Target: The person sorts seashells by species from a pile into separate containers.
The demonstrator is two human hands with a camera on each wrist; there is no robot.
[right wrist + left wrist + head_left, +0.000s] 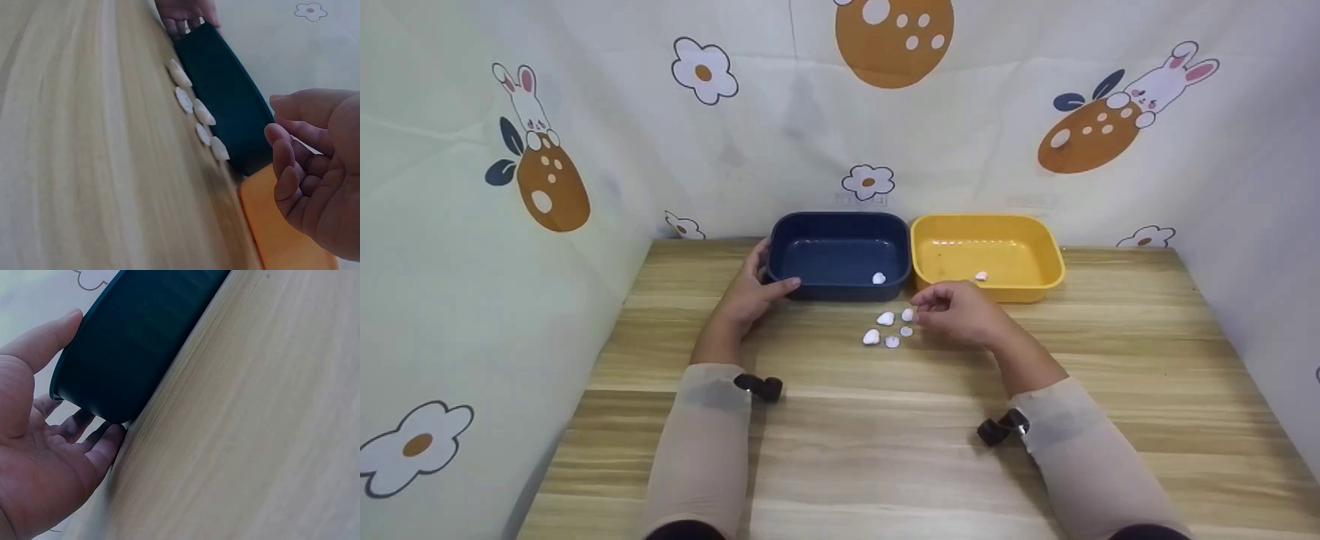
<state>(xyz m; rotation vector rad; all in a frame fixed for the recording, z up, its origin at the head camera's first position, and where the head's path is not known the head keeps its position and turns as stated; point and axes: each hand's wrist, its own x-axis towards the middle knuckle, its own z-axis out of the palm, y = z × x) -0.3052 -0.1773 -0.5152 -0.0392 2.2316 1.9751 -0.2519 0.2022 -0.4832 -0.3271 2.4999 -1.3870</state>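
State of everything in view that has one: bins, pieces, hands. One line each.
Blue bin: upright, open-topped, white piece inside
Yellow bin: upright, open-topped, pinkish piece inside
Five pieces: lying loose on table
Left hand: gripping blue bin
Right hand: fingers loosely curled, nothing visibly held

Left hand [746, 296] holds a blue tub [840, 291]; right hand [964, 313] hovers near white pieces [886, 319].

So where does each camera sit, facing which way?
Head: head-worn, facing forward and down at the blue bin and yellow bin; left hand, right hand, forearms show.
Left wrist: worn there, facing the blue bin; left hand shows.
Right wrist: worn there, facing white pieces; both hands show.
Head and right wrist share both bins.
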